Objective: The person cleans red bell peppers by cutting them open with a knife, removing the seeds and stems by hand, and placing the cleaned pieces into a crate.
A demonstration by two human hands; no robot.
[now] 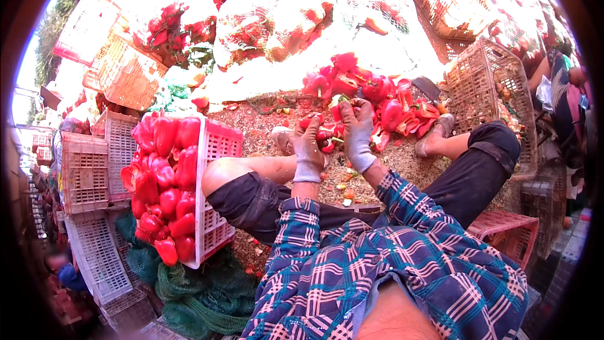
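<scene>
Both my hands wear greyish work gloves and meet in front of my bent legs. My left hand (308, 152) is closed around a red bell pepper (324, 133), partly hidden by the fingers. Just right of it, my right hand (357, 137) is closed in a pinch, its fingertips beside a pale green and red piece (337, 102). Exactly what sits in that pinch is hidden. Right beyond my hands lies a heap of red bell peppers (378, 88), some of them broken open. On my left, a white-rimmed red crate (201, 189) stands full of glossy red bell peppers (165, 176).
Mesh sacks of peppers (277, 22) stand in bright sun ahead. Stacked crates (85, 167) rise at the left, with green netting (201, 299) below. A brown crate (487, 82) and a red crate (503, 226) flank my right. Another person (560, 88) is at the far right.
</scene>
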